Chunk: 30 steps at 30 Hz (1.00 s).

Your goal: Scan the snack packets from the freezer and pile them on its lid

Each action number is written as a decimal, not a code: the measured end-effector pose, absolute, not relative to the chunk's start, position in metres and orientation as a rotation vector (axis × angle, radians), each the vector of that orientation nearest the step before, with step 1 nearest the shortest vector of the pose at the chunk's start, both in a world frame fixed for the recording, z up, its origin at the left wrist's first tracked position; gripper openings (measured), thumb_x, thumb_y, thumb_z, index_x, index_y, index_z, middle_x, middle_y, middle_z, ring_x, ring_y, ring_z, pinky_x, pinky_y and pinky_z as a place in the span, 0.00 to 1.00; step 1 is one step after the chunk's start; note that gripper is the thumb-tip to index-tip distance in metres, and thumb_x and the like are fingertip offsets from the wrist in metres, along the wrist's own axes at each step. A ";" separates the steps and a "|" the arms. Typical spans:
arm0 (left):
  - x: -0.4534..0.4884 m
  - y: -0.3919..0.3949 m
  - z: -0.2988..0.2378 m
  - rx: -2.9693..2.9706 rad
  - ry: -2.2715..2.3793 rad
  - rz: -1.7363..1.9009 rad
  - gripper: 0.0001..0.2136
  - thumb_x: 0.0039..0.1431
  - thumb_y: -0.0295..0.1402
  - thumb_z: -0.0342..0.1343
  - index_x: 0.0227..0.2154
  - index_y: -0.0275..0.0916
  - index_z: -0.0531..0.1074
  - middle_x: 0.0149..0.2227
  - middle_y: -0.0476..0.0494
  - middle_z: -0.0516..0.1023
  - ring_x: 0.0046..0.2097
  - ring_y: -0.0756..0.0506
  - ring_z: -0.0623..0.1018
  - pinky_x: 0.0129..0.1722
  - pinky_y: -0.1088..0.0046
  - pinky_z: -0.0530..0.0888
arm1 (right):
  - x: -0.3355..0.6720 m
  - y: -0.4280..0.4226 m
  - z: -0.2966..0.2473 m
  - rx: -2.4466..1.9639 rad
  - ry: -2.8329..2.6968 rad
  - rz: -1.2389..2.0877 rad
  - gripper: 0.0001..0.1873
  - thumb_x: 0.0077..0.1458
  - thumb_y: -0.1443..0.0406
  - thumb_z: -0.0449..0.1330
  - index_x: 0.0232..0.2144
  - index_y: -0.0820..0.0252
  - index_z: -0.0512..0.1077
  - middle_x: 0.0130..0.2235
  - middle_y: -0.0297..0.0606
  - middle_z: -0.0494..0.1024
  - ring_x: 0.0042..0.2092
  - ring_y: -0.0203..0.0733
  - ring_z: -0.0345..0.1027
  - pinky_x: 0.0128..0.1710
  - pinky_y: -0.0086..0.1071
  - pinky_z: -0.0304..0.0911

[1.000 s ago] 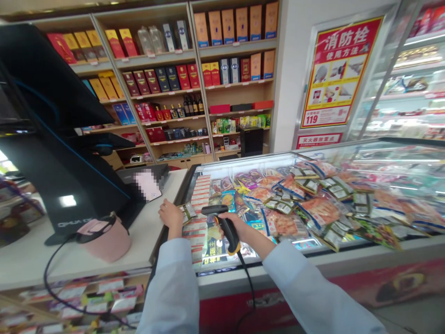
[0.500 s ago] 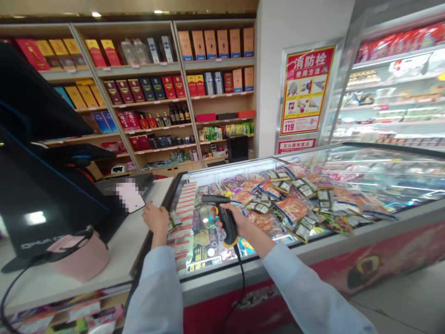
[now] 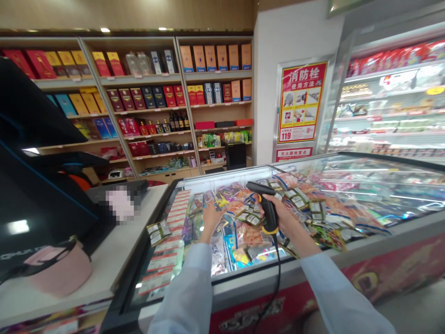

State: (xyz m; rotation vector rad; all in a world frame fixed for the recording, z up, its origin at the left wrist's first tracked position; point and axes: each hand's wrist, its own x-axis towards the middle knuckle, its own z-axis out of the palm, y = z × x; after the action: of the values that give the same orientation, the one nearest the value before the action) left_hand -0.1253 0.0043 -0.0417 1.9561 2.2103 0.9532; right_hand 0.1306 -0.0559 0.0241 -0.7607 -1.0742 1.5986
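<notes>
My right hand (image 3: 285, 220) is closed round the grip of a black barcode scanner (image 3: 266, 202) with a yellow ring, held over the snack packets (image 3: 313, 204) heaped on the chest freezer's glass top. Its black cable hangs down the freezer front. My left hand (image 3: 209, 214) reaches out over the packets at the left end of the heap with fingers stretched forward and nothing in them. A small green and white packet (image 3: 158, 230) lies by itself at the counter's edge, left of that hand.
A black till screen (image 3: 34, 185) stands on the white counter at left, with a pink cap (image 3: 59, 273) and a phone (image 3: 120, 208) beside it. Shelves of boxed bottles (image 3: 156, 93) fill the back wall. A chilled display case (image 3: 389, 106) stands at right.
My left hand has let go of the small packet at the counter's edge and moved right, over the heap. My right hand has carried the scanner right and farther out. The view has shifted right.
</notes>
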 end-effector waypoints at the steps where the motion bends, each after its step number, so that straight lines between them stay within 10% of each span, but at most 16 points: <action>1: -0.121 0.006 -0.046 1.968 2.196 0.904 0.28 0.54 0.49 0.55 0.50 0.31 0.66 0.49 0.30 0.74 0.53 0.36 0.72 0.53 0.64 0.64 | 0.136 -0.052 0.020 -0.767 -1.083 1.576 0.17 0.46 0.53 0.61 0.31 0.61 0.71 0.16 0.32 0.69 0.19 0.37 0.64 0.18 0.28 0.60; 14: -0.105 -0.006 -0.039 1.978 2.181 0.508 0.31 0.47 0.60 0.51 0.42 0.39 0.74 0.53 0.31 0.72 0.57 0.29 0.66 0.54 0.51 0.62 | 0.162 -0.020 -0.017 -0.762 -1.092 1.580 0.19 0.46 0.51 0.60 0.33 0.61 0.71 0.16 0.31 0.67 0.17 0.37 0.62 0.19 0.29 0.57; 23: -0.083 -0.025 -0.031 1.926 2.134 0.604 0.30 0.53 0.53 0.53 0.49 0.31 0.65 0.45 0.25 0.77 0.49 0.33 0.76 0.46 0.62 0.68 | 0.162 -0.022 -0.018 -0.748 -1.023 1.599 0.19 0.45 0.51 0.59 0.34 0.59 0.71 0.15 0.30 0.65 0.18 0.37 0.59 0.19 0.29 0.54; 30: -0.090 -0.014 -0.039 1.774 1.928 1.234 0.32 0.45 0.37 0.65 0.54 0.41 0.60 0.48 0.40 0.76 0.49 0.41 0.76 0.46 0.67 0.69 | 0.163 -0.021 -0.018 -0.769 -1.081 1.564 0.21 0.46 0.50 0.58 0.34 0.60 0.72 0.16 0.32 0.66 0.18 0.39 0.61 0.18 0.30 0.55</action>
State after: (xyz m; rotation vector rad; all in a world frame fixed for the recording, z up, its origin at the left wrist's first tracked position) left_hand -0.0901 -0.0140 -0.0385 1.7738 1.9280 1.2339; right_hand 0.1625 -0.0210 -0.0180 -0.7693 -1.0808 1.5643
